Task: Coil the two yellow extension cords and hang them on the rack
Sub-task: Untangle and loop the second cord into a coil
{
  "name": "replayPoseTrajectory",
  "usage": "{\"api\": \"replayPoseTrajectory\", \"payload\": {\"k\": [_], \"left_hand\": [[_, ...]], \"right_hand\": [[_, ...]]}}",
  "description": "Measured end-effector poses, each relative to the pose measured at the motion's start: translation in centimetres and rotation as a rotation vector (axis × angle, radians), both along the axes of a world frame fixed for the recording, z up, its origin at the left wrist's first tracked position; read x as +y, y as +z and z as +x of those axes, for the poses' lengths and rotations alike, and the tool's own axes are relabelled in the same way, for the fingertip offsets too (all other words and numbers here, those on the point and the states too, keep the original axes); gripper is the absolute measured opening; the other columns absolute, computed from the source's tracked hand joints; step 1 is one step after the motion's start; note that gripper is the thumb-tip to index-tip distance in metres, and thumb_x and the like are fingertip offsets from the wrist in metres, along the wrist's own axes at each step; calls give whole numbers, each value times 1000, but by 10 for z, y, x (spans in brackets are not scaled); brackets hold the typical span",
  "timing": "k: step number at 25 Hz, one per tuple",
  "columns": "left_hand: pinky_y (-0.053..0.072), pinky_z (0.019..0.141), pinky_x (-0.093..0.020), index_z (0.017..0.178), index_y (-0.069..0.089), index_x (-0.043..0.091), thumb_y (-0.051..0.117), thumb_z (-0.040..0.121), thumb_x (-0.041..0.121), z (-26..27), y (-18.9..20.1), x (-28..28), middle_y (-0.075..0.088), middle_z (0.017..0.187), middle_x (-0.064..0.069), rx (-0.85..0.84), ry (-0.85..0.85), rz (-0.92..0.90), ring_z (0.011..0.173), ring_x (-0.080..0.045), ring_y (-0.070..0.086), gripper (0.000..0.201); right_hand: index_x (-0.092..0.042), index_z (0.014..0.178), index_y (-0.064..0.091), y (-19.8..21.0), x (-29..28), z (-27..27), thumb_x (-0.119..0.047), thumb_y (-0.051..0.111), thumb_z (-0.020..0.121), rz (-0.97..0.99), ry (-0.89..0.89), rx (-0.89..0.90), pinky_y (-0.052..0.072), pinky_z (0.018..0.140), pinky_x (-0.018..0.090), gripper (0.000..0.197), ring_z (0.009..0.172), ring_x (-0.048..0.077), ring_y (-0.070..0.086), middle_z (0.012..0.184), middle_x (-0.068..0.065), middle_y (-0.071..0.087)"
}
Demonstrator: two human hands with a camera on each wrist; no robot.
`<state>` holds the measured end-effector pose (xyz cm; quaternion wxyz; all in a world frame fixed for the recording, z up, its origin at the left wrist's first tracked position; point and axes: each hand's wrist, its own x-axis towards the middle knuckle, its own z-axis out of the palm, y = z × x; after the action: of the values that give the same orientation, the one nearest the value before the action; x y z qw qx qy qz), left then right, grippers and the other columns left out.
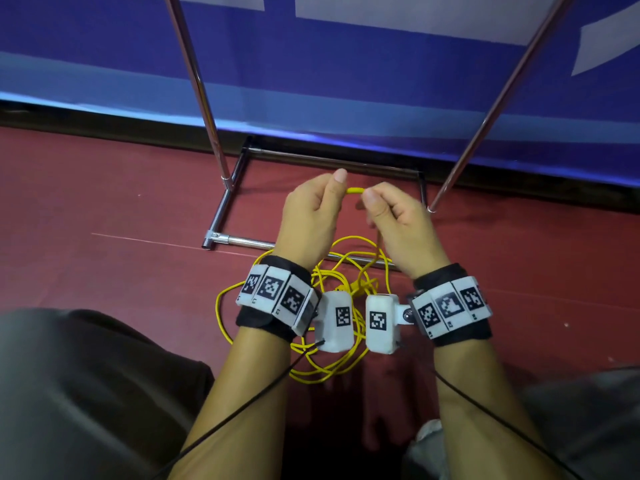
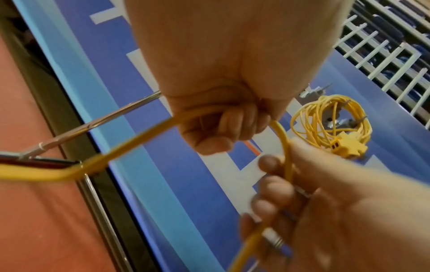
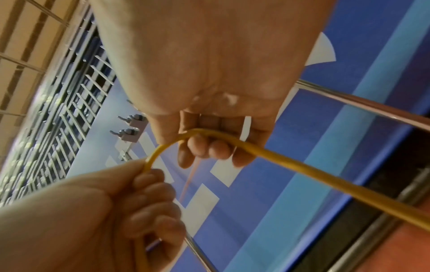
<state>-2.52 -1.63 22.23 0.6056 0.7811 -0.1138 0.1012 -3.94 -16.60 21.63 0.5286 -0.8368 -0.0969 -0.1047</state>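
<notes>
Both hands raised together in front of the rack's (image 1: 221, 216) chrome base frame, a short arc of yellow cord (image 1: 354, 190) bridging them. Left hand (image 1: 308, 220) closed in a fist round the cord; in its wrist view the fingers (image 2: 235, 127) wrap it fully, one run leaving toward the floor, the other arching over to the other hand. Right hand (image 1: 398, 223) likewise curled on the cord, fingers (image 3: 209, 147) hooked over it with the strand trailing away low. Holding two points close together forces the cord into a bend, which reads as the start of a loop, so this looks like early coiling of this cord.

Rest of the loose cord (image 1: 332, 362) lies in an untidy heap on the red floor (image 1: 104, 209) beneath the wrists, partly over the rack's front bar, with a yellow plug or socket end (image 1: 360, 285) somewhere in the middle; which it is cannot be told.

Left wrist view shows another coiled cord (image 2: 330, 121) already bundled and hanging up against the blue banner (image 2: 177, 165), its yellow multi-socket (image 2: 349, 147) dangling below. Its exact hook is hard to make out. Right wrist view shows grey hook fittings (image 3: 130, 128) up on the rack, apparently free. Judged: one cord done, second under way
</notes>
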Motion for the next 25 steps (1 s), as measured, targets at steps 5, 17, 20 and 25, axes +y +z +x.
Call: {"api": "replayPoseTrajectory", "payload": {"k": [5,17,20,25], "left_hand": [[37,52,-32,57,38,22,39,104,28,10,8,15,37,45,13,15,174,-312,44,-11,37,48],[53,81,-47,67,64,23,39,88,61,13,-7,13,69,67,5,125,17,141,74,-22,67,50],[45,61,-42,58,49,10,40,92,60,6,1,5,48,51,2,89,-58,82,52,-17,45,60],[32,52,-32,52,41,4,43,102,37,4,13,11,41,46,-8,-9,47,-177,48,-16,38,59]], "right_hand": [[-17,83,60,-56,-7,-1,-56,43,90,-21,39,258,46,77,45,43,70,14,53,69,-3,60],[-16,83,69,11,7,-4,-25,60,94,-123,-84,-106,36,58,15,17,60,3,50,66,-8,61],[-13,85,68,17,5,-2,-33,55,95,-106,-77,-136,44,64,30,26,67,14,56,71,-1,64],[-21,90,65,-35,-4,4,-56,36,93,94,22,213,47,88,34,45,88,18,64,83,3,69]]}}
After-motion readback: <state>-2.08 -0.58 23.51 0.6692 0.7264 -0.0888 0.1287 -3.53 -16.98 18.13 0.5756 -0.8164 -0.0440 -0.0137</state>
